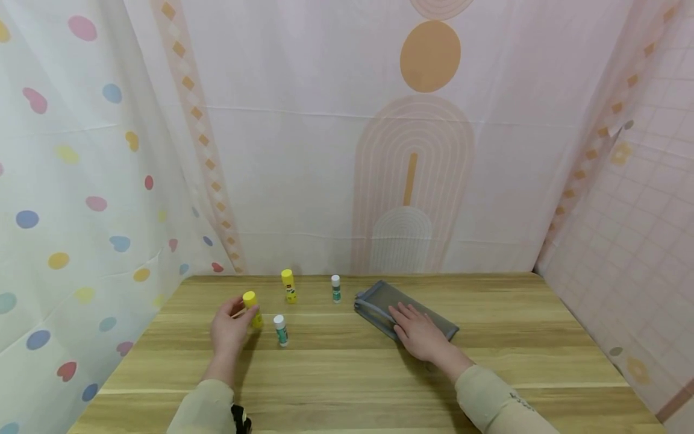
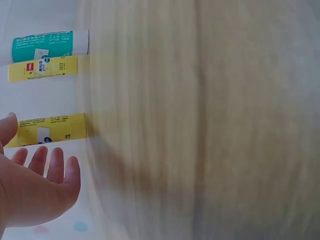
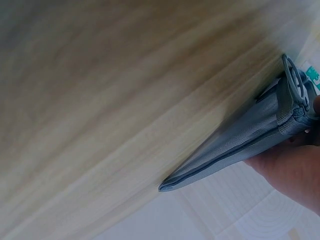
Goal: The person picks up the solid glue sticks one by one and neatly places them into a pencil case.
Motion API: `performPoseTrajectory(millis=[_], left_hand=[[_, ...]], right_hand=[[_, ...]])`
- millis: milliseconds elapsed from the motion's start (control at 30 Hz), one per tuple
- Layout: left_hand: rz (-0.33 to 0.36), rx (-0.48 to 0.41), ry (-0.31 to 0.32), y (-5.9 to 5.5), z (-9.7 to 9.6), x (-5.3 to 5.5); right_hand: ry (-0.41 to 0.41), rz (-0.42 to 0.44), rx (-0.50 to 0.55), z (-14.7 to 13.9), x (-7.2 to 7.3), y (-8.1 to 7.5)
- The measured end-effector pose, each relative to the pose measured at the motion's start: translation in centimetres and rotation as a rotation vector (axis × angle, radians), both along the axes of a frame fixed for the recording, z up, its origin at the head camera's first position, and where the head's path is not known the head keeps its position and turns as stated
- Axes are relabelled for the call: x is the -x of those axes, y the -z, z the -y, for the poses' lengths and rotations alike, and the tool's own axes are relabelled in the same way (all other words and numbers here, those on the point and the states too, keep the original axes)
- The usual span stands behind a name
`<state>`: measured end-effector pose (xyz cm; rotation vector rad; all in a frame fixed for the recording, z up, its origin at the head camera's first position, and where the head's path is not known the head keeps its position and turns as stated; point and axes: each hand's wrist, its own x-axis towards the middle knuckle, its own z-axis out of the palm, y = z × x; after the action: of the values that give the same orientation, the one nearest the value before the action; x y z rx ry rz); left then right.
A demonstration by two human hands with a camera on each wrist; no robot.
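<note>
Pouch of grey mesh, rectangular (image 1: 387, 298), lies at three o'clock from the left hand (image 1: 230, 329), long axis ten-to-four, beneath the spread right hand (image 1: 420, 335). At the left hand's two o'clock, an upright yellow plastic glue stick (image 1: 257, 319) stands between thumb and fingers; whether pinched, I cannot tell.

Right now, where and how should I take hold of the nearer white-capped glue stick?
Grip the nearer white-capped glue stick round its green barrel, probably from the right: it stands upright and slim, suiting a wrapping grip, while your left hand and the nearer yellow glue stick crowd its left.
</note>
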<state>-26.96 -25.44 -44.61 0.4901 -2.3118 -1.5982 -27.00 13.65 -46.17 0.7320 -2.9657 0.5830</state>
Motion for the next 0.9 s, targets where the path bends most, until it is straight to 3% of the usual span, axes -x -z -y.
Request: performPoseTrajectory(millis=[333,900], left_hand=[[-0.027,0.027,-0.034,0.38,-0.19,0.42],[-0.068,-0.038,-0.062,0.82,-0.09,0.25]], right_hand=[[-0.006,-0.006,0.000,0.03,-0.12,-0.11],[-0.017,0.010,0.017,0.23,-0.26,-0.49]])
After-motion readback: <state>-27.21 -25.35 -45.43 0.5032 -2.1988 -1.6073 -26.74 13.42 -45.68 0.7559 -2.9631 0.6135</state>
